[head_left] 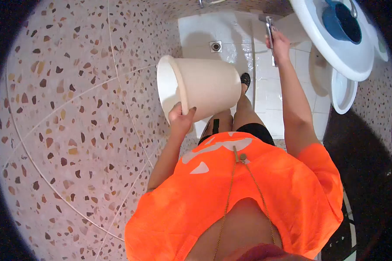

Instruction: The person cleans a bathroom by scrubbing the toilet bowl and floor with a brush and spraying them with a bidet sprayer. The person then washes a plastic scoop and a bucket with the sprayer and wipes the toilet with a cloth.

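Observation:
My left hand (180,119) is closed on the rim of a cream plastic bucket (211,85), thumb outside. The bucket is tilted on its side with its mouth facing left, and little of its inside shows. On the upper right, my right hand (279,45) is closed around a slim, silver-coloured metal tool (271,35). A darker piece shows near the tool's top end, but its exact kind is unclear. The tool is apart from the bucket, over the white tiled floor (268,93).
A white sink (307,19) holding a blue container (342,21) juts out at the upper right. Below it is a white oval rim (344,93). A drain (215,46) sits in the wet floor, and a speckled wall (69,108) borders the left.

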Available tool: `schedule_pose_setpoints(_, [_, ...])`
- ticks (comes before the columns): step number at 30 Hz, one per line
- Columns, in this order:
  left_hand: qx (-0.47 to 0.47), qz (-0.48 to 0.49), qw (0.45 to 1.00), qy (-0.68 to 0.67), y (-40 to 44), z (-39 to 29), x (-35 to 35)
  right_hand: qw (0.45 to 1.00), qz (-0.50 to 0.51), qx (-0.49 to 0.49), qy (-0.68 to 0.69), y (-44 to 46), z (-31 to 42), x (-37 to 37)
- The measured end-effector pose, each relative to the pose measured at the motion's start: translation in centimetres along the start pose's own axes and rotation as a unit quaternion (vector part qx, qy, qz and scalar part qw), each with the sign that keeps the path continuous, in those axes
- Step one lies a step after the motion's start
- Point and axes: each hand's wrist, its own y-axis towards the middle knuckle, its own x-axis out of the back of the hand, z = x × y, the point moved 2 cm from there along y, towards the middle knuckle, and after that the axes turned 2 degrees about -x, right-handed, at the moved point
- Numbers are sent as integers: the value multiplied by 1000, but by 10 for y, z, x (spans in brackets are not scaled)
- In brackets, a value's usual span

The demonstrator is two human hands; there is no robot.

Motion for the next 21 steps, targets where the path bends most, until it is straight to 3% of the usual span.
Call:
schedule_pose_setpoints(5, [-16,-26,999,-32,-19,-3,5,995,75,22,-56,2,6,-15])
schedule_pose_setpoints(6, [27,-56,995,-76,-21,-8,7,995,78,22,-57,2,3,-10])
schedule_pose_setpoints(8, [68,-87,986,-123,-24,-12,10,994,-64,25,-81,2,-4,12])
schedule_pose_setpoints(13, [10,-142,978,-152,-23,-15,30,990,-94,37,-100,19,-7,53])
schedule_pose_setpoints(17, [19,-151,981,-117,-21,-38,41,1000,23,-19,-6,9,20,8])
schedule_pose_setpoints(21, [24,-176,976,-123,-15,-74,51,988,146,-57,-6,5,8,-31])
